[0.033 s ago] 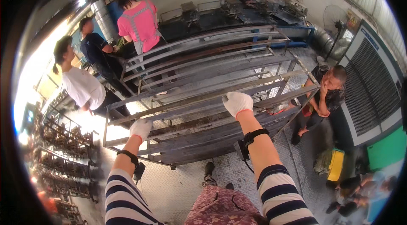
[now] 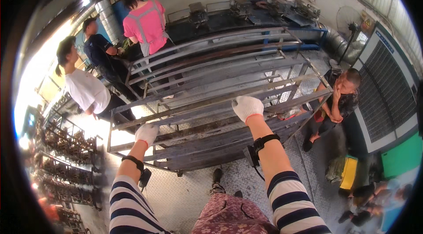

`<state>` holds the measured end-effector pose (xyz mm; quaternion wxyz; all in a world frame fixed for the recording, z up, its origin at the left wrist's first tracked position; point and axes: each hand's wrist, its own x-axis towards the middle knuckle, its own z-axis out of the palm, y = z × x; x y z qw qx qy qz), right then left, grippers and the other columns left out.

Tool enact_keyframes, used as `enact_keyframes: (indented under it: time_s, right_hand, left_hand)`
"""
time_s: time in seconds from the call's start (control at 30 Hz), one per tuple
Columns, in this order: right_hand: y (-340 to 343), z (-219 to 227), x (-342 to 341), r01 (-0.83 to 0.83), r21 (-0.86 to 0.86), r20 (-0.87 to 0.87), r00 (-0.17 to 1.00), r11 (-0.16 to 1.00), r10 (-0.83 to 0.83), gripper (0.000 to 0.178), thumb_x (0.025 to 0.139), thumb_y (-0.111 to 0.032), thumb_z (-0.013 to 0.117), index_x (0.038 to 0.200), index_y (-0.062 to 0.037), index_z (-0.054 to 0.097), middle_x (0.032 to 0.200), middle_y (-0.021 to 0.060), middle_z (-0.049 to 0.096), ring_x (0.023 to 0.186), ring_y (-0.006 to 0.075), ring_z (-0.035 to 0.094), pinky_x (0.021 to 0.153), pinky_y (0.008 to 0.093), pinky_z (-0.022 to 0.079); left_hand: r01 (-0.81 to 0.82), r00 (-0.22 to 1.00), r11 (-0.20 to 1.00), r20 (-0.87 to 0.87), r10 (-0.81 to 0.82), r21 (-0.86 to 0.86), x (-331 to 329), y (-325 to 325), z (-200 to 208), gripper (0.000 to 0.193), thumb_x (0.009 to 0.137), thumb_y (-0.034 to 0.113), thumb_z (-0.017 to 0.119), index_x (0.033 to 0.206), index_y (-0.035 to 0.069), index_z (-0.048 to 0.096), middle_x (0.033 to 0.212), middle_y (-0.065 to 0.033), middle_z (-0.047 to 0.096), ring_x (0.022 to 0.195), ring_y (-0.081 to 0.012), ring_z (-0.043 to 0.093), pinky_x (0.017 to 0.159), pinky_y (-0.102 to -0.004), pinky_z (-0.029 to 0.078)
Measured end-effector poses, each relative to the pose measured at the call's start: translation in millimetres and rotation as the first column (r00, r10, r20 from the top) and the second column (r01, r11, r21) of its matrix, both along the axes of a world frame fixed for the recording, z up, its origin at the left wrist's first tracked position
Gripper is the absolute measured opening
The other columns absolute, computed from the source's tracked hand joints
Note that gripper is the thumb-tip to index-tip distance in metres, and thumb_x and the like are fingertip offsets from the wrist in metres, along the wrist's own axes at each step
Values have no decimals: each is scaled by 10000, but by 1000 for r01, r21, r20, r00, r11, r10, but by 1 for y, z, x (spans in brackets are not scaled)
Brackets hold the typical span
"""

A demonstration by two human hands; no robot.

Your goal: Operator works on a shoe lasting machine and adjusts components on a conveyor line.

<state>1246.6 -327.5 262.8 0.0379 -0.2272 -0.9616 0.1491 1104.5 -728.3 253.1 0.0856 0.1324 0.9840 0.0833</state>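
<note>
A long metal rack (image 2: 194, 132) of welded bars and tiered rails stands in front of me, its rails worn grey and brown. My left hand (image 2: 146, 134), in a white knitted glove, is closed round a rail near the rack's left end. Farther right, my right hand (image 2: 247, 107) wears a matching glove with an orange cuff and is closed on a rail right of the middle. Both sets of fingertips are partly hidden. Each forearm carries a black strap with a small device.
Three people stand beyond the rack at left, one in a pink top (image 2: 147, 27). A person (image 2: 341, 97) sits by its right end, beside a large grey vented unit (image 2: 383, 88). Loaded racks (image 2: 66, 163) stand at left. A dark workbench (image 2: 220, 24) lies behind.
</note>
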Motion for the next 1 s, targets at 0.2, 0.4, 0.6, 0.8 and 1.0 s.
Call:
enact_keyframes:
  time_s: [0.2, 0.4, 0.6, 0.8, 1.0]
  right_hand:
    - [-3, 1, -4, -5, 4, 59, 998, 1000, 5, 407, 944, -436, 513, 1044, -121, 752, 1052, 167, 741, 1012, 382, 702, 868, 496, 557]
    - [9, 8, 8, 5, 34, 53, 999, 999, -6, 444, 960, -473, 499, 1061, -120, 750, 1072, 165, 738, 1017, 367, 703, 877, 479, 558]
    - [-6, 10, 4, 6, 55, 107, 994, 998, -12, 438, 963, -480, 498, 1084, -141, 749, 1063, 150, 742, 1014, 363, 704, 870, 474, 560]
    - [-5, 8, 1, -13, 75, 110, 994, 997, 5, 451, 960, -478, 497, 1065, -121, 753, 1060, 152, 741, 1011, 359, 704, 866, 477, 560]
    - [-4, 4, 2, -2, 103, 64, 998, 995, -5, 446, 961, -473, 498, 1051, -120, 756, 1044, 141, 742, 998, 353, 705, 862, 467, 559]
  left_hand:
    - [19, 999, 995, -40, -23, -99, -7, -14, -28, 412, 940, 376, 457, 1062, 94, 732, 1146, -216, 694, 1132, -397, 627, 957, -489, 486]
    - [-68, 996, 996, 46, 71, -63, 2, 16, 0, 503, 917, 454, 439, 1099, 99, 745, 1202, -212, 684, 1132, -406, 637, 990, -472, 489]
    - [-114, 982, 988, 137, 127, -100, 19, 12, 26, 539, 918, 438, 434, 1236, 90, 697, 1321, -181, 646, 1235, -373, 600, 1054, -450, 460]
    - [-71, 991, 993, 102, 81, -99, 10, 4, 15, 499, 928, 419, 423, 1164, 99, 725, 1227, -199, 683, 1158, -385, 635, 1006, -465, 487]
    - [-73, 991, 993, 104, 83, -93, 9, 6, 11, 510, 921, 415, 417, 1205, 109, 709, 1251, -191, 675, 1174, -386, 629, 1019, -464, 483]
